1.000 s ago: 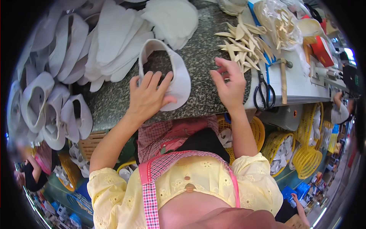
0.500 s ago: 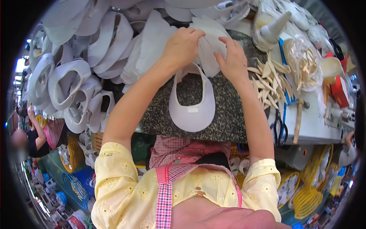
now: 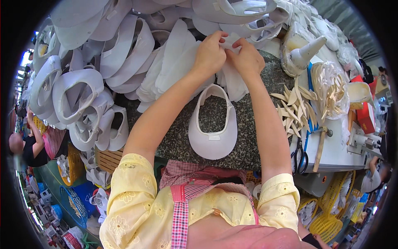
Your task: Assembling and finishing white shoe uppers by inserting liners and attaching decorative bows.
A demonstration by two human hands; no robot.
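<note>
My left hand [image 3: 210,53] and my right hand [image 3: 246,58] are close together at the far side of a speckled dark stone slab [image 3: 166,141]. Both have their fingers curled and pinched on the upper part of thin white sole-shaped sheets [image 3: 233,85]; the fingertips are partly hidden, so how many sheets they grip I cannot tell. Nearer me on the slab lies a white shoe upper [image 3: 212,146], its rounded toe towards me and its opening facing up, touched by neither hand. Beside my left forearm a fanned stack of similar white sheets [image 3: 176,50] leans.
White shoe uppers [image 3: 76,93] are heaped at left and back. To the right lie beige curved strips [image 3: 293,110], scissors [image 3: 299,157], a hammer [image 3: 321,147], a white cone-shaped nozzle [image 3: 307,50], a plastic bag of beige pieces [image 3: 331,85] and a red box [image 3: 366,118]. Another person [image 3: 35,143] is at far left.
My right hand has gone from spread fingers to a pinch on the white sheets, beside my left hand. The view has shifted, so the shoe upper appears lower.
</note>
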